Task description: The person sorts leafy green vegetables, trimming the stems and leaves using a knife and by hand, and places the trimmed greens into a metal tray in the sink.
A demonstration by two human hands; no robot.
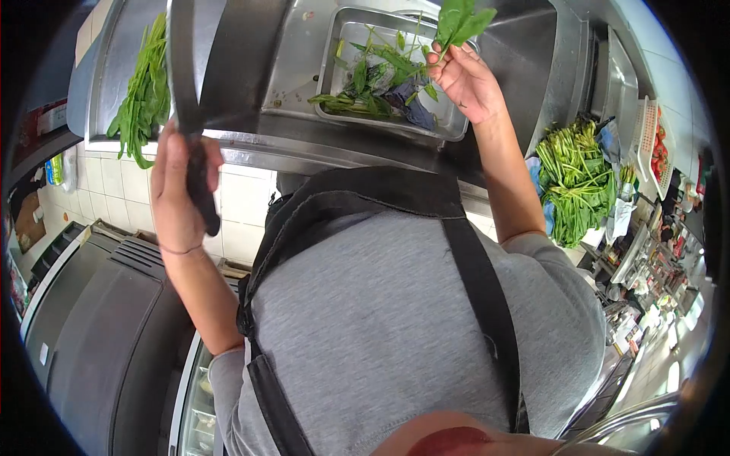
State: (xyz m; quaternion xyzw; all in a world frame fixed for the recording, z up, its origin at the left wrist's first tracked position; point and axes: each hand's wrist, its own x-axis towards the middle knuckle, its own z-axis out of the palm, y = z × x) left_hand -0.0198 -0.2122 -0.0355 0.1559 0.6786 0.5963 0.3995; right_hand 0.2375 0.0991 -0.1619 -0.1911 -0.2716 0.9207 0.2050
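Note:
My left hand [179, 186] is closed around the black handle of a large knife [185, 68], its blade pointing up. Just left of the blade, a bunch of leafy greens [142, 102] hangs over the edge of a metal surface. With my right hand [468, 80] I pinch a green leaf sprig [458, 24] between thumb and fingers. Beneath and left of that hand, a metal tray [325, 80] holds loose stems and leaves [378, 72] with a dark purplish-blue piece [411, 105] among them.
A large pile of greens [574, 182] lies at the right. Beyond it stands a basket [646, 148] with red produce. The metal sink [285, 68] surrounds the tray, with bits of debris on it. Dark equipment [106, 319] fills the lower left.

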